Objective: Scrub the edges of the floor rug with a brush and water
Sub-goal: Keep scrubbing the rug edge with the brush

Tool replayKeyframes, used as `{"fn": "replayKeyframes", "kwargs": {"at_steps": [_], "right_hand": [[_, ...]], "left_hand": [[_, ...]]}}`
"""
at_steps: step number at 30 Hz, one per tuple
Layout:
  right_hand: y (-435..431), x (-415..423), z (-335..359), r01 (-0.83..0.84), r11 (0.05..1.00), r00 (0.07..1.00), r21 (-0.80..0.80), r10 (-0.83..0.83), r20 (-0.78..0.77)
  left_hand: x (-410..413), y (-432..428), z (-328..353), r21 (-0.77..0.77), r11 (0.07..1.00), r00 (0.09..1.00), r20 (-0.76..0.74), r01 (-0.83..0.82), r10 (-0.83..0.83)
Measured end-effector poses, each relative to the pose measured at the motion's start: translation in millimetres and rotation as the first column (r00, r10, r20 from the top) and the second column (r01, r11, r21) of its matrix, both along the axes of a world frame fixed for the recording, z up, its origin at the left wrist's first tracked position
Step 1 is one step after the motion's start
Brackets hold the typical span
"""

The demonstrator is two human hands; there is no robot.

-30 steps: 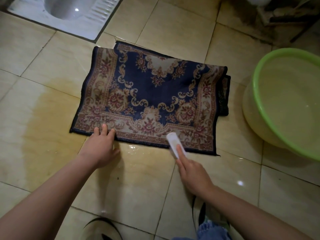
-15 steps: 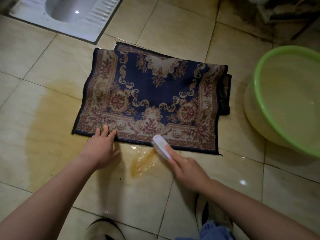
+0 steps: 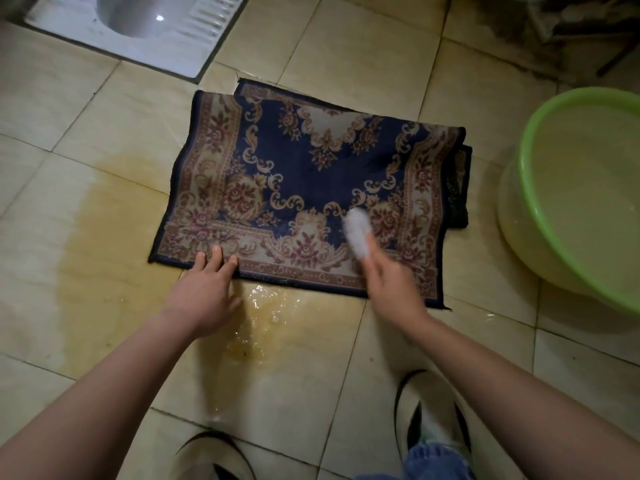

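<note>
1. The rug (image 3: pixel 311 188) lies flat on the tiled floor (image 3: pixel 363 46), with its right end folded under itself. It sits between a squat toilet pan (image 3: pixel 138 26) at the far left and a green basin (image 3: pixel 524 174) of water at the right.
2. The left hand (image 3: pixel 204 292) is spread flat, with straight fingers pressing on the rug's near edge close to its near-left corner.
3. The right hand (image 3: pixel 391 289) is wrapped round a white brush (image 3: pixel 356 233), one finger laid along its back. Both are blurred. The brush rests on the rug's patterned border, right of middle and a little in from the near edge.
4. Risks, as I judge them:
   - The rug is pinned at only one corner, so a hard stroke on the right could bunch or drag it.
   - The brush is working inside the border rather than on the dark binding, so the edge itself may go unscrubbed.
   - The folded-under right end may be skipped.
   - A brownish puddle (image 3: pixel 273 327) lies just off the near edge, toward the shoes (image 3: pixel 429 410), so there is slippery tile underfoot and dirty water could soak back in.
5. No brand, label or readable writing shows anywhere.
</note>
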State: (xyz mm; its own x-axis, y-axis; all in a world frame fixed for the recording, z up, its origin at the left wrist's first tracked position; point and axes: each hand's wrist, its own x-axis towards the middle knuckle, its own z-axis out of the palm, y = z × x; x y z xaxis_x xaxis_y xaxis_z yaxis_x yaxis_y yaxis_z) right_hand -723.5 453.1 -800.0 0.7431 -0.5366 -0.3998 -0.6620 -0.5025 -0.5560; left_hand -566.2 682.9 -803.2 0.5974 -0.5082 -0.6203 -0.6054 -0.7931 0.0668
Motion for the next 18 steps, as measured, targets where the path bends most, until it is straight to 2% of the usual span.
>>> {"fn": "replayKeyframes", "kwargs": {"at_steps": [1, 2, 3, 4, 6, 8, 10, 13, 14, 15, 16, 18], "right_hand": [[-4.7, 2.6, -2.1, 0.109, 0.993, 0.994, -0.051, -0.110, -0.015], [0.9, 6.0, -5.2, 0.118, 0.987, 0.990, -0.108, -0.125, -0.061], [16.4, 7.0, -9.8, 0.031, 0.992, 0.992, -0.120, -0.046, -0.119], [38.7, 6.4, -12.8, -0.108, 0.992, 0.981, -0.066, 0.096, -0.167], [80.2, 4.9, -9.2, -0.365, 0.922, 0.904, 0.128, 0.384, -0.191], [80.6, 9.0, -0.2, -0.427, 0.889, 0.886, 0.167, 0.448, -0.121], [49.6, 19.7, 2.2, -0.359, 0.930, 0.928, 0.075, 0.364, -0.082], [8.9, 28.3, -0.6, -0.006, 0.998, 0.999, -0.066, 0.003, -0.042], [15.3, 29.8, -4.2, 0.017, 0.994, 0.997, -0.108, -0.024, -0.070], [31.8, 29.9, -10.6, -0.053, 0.992, 0.993, -0.114, 0.040, -0.111], [54.9, 28.6, -15.8, -0.191, 0.980, 0.971, -0.055, 0.180, -0.157], [98.1, 27.7, -12.7, -0.439, 0.884, 0.874, 0.161, 0.462, -0.151]], "left_hand": [[-1.1, -0.4, -0.7, -0.007, 1.000, 1.000, -0.006, -0.013, 0.013], [-0.6, -1.6, -1.4, -0.016, 1.000, 1.000, -0.004, -0.026, 0.026], [0.0, -2.1, -1.9, -0.024, 0.999, 0.999, -0.001, -0.034, 0.034], [1.0, -2.9, -2.1, -0.031, 0.999, 0.999, 0.000, -0.037, 0.037], [2.5, -1.9, -1.7, -0.032, 0.999, 0.999, 0.002, -0.040, 0.040], [3.0, 0.5, -1.5, -0.040, 0.998, 0.999, -0.009, -0.041, 0.040], [3.5, 3.7, -3.9, -0.062, 0.996, 0.998, -0.014, -0.060, 0.059], [1.9, 3.8, -5.1, -0.074, 0.995, 0.998, -0.014, -0.063, 0.062], [1.9, 2.4, -4.5, -0.074, 0.995, 0.998, -0.003, -0.063, 0.063], [2.8, 1.0, -3.4, -0.077, 0.995, 0.998, 0.010, -0.058, 0.059], [3.9, -0.4, -1.6, -0.083, 0.995, 0.998, 0.019, -0.056, 0.057], [6.8, 1.9, 1.3, -0.109, 0.991, 0.997, 0.021, -0.074, 0.077]]}}
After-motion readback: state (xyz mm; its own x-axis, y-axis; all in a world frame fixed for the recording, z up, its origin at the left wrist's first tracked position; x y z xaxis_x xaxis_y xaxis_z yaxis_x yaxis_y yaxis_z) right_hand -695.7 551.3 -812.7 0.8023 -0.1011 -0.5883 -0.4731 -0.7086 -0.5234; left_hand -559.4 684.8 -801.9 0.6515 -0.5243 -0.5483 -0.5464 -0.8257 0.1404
